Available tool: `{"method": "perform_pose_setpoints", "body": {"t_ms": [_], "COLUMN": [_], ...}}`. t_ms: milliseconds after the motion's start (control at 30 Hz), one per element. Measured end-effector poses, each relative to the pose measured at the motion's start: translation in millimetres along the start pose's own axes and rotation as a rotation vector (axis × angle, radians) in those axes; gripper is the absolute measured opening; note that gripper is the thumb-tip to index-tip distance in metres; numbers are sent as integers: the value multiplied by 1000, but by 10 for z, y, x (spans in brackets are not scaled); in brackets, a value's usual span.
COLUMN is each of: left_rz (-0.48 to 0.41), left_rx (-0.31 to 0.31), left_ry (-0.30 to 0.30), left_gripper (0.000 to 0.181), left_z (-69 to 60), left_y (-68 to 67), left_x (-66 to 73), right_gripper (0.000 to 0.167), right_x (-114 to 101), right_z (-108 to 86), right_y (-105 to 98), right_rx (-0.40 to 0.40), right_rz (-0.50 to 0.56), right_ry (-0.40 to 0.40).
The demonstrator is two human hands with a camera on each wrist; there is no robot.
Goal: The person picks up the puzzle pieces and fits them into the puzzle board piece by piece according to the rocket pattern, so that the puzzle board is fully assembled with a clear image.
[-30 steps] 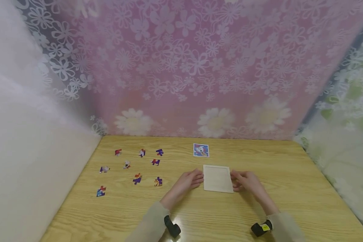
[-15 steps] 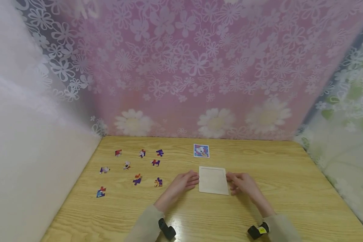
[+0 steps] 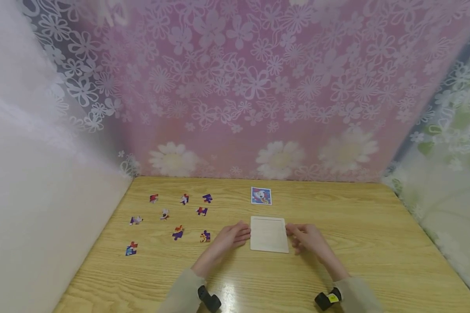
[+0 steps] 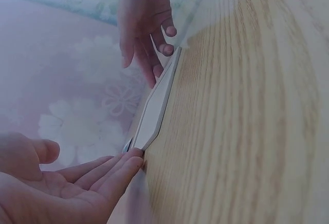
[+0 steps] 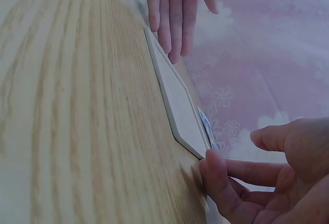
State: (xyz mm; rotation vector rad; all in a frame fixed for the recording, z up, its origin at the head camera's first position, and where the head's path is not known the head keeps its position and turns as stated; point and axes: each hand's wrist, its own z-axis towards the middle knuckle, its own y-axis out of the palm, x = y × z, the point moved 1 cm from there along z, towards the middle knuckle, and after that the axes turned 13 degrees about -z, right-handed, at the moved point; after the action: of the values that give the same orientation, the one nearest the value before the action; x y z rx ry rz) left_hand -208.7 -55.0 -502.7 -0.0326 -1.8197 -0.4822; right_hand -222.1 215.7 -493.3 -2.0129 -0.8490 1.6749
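Note:
A pale square puzzle tray [image 3: 269,235] with a raised rim lies flat on the wooden table. My left hand [image 3: 229,240] touches its left edge with straight fingertips, as the left wrist view shows the hand [image 4: 77,185] palm inward. At the opposite edge is my right hand [image 3: 309,240]; in the right wrist view its fingertips [image 5: 216,170] meet the tray's corner, with the other fingers bent a little and the thumb apart. Behind the tray lies a small picture card [image 3: 261,196] showing a cartoon figure.
Several loose jigsaw pieces lie spread over the table's left part, among them an orange and purple piece [image 3: 178,232] and a blue and red piece [image 3: 131,248]. A pink floral curtain [image 3: 235,108] stands along the table's back edge, with a pale wall [image 3: 43,182] on the left.
Both hands have slid the tray to the left, a little at a time, keeping to its two side edges. The card and the jigsaw pieces have stayed in place.

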Motion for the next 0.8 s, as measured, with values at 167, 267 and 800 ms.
{"method": "perform_pose_setpoints", "body": {"t_ms": [167,267,800], "left_rz": [17,9,56], "left_rx": [19,21,48], "left_ry": [11,17,42], "left_gripper": [62,62,56], "left_z": [-21,-33,-25], "left_y": [-45,-70,-261], "left_x": [3,6,69], "right_gripper": [41,40,42], "right_x": [-47,-62,-97], "right_z": [11,16,-52], "right_y": [40,61,-35], "right_rx": [0,-2,58], "right_rz": [-12,-23,-201], "right_ry": [-4,-6,-158]}}
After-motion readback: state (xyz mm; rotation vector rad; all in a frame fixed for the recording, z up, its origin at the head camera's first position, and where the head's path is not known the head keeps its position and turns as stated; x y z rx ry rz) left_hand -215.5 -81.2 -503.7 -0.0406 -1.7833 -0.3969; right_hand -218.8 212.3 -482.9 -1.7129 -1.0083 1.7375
